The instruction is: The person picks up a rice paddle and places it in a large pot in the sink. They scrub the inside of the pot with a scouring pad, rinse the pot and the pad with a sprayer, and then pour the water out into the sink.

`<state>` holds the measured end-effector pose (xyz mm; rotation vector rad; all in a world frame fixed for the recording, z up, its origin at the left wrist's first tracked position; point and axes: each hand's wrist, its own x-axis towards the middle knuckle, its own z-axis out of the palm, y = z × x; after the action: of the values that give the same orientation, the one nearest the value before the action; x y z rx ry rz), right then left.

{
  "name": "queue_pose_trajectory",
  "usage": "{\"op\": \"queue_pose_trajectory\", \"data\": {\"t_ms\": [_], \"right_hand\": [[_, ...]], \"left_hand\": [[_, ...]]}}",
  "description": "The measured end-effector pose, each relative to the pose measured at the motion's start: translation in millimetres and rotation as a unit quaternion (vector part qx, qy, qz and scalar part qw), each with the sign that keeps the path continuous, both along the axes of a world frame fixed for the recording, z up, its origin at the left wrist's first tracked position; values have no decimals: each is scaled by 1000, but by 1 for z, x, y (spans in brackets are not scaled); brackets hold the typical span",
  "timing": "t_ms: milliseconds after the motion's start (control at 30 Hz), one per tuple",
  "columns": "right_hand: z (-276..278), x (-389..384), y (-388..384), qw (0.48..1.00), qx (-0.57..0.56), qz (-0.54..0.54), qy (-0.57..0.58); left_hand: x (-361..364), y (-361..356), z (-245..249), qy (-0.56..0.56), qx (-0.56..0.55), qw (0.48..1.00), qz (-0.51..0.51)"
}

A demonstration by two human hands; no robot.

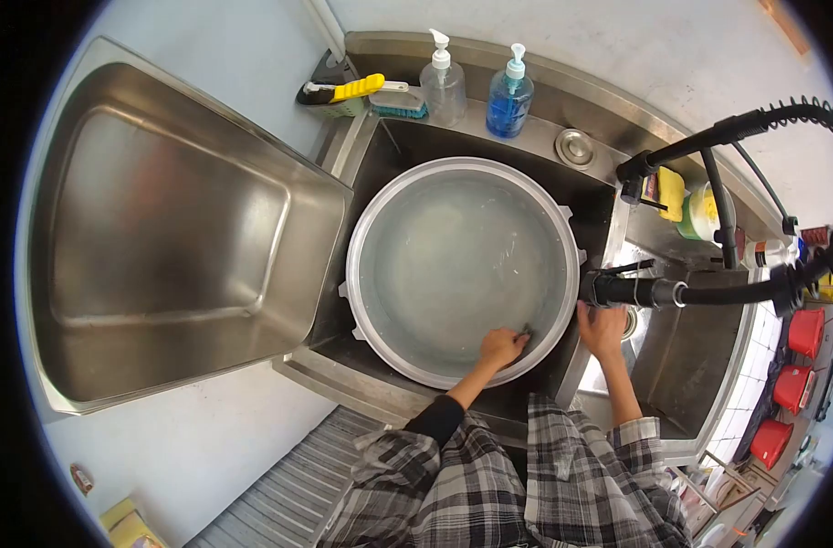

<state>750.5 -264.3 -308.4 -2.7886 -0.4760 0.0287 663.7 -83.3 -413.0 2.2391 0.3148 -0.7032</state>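
Note:
A wide round metal pot full of cloudy water sits in the sink basin. My left hand reaches over its near rim, fingers closed around a small dark thing near the inner wall; what it is I cannot tell. On the divider to the right of the pot lies my right hand, its thumb stretched out beside the edge. The black spray head of the faucet overlaps its other fingers and hides them.
A large steel pan stands at left. Behind the sink are a clear pump bottle, a blue soap bottle, brushes and a drain strainer. The black hose crosses the second basin. Red containers stand far right.

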Motion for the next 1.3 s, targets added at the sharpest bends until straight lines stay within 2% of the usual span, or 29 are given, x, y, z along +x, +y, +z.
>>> {"op": "queue_pose_trajectory", "data": {"t_ms": [33,67,100,133,167,200,233,267,300,367,400,467,533,567,633,700,767,800,867,900,967,1000,1033,1067,1100,1167,1233,1267,1300], "right_hand": [[-16,8,-8,995,4,22,-99],[-33,11,-8,992,100,-7,-72],[-46,11,-7,979,194,-37,-42],[-42,10,1,966,248,-75,3],[-41,11,2,967,244,-74,9],[-40,9,1,972,226,-70,-6],[-39,10,0,975,209,-66,-23],[-34,10,9,939,333,-82,15],[-30,13,14,940,332,-83,17],[-25,13,19,921,380,-86,8],[-25,12,16,920,381,-88,24],[-38,12,7,922,378,-78,14],[-30,13,12,944,326,-61,3],[-28,13,14,944,326,-60,5],[-26,14,15,945,323,-57,2],[-28,15,15,948,315,-51,-13],[-33,16,13,951,306,-48,-22],[-35,15,11,944,324,-56,-9],[-34,14,10,937,344,-65,1],[-30,14,11,946,321,-35,-24],[-30,14,14,953,299,-3,-55],[-33,13,18,933,354,-61,-20],[-35,15,20,906,408,-116,14],[-36,16,18,918,386,-92,5],[-41,15,13,918,387,-90,4],[-61,16,-1,941,335,-30,-35],[-66,14,-5,952,301,-21,-45],[-61,13,-3,932,351,-87,15],[-58,12,-1,902,396,-153,76]], "left_hand": [[14,-11,-2,2,-58,998,40],[31,-21,-4,3,-114,990,81],[46,-30,-1,5,-113,990,83],[58,-41,5,-8,-95,983,154],[64,-50,7,-17,-77,971,224],[53,-55,-10,-89,-48,961,256],[32,-51,-26,-81,-49,961,259],[11,-32,-35,-50,-70,978,191],[1,-22,-36,-17,-91,988,122],[5,-24,-29,43,-60,993,94],[12,-24,-25,94,-28,993,67],[56,-50,-22,76,-21,995,57],[93,-67,-21,-55,-46,980,188],[91,-63,-22,-54,-45,979,190],[83,-53,-25,-2,-60,987,149],[40,-43,-59,75,-17,994,82],[20,-15,-39,187,-17,980,65],[15,-10,-39,193,-18,979,65],[21,-3,-41,277,28,960,-37],[21,-10,-62,274,30,960,-38],[30,-32,-106,302,-56,949,-77],[37,-37,-113,296,-54,950,-77],[51,-39,-104,155,-48,981,-105],[62,-41,-95,13,-40,990,-132],[74,-48,-90,12,-39,991,-130],[111,-59,-84,86,-105,980,145],[138,-55,-78,68,-145,961,225],[151,-54,-74,67,-145,961,224],[161,-53,-70,-9,-140,949,281]]}}
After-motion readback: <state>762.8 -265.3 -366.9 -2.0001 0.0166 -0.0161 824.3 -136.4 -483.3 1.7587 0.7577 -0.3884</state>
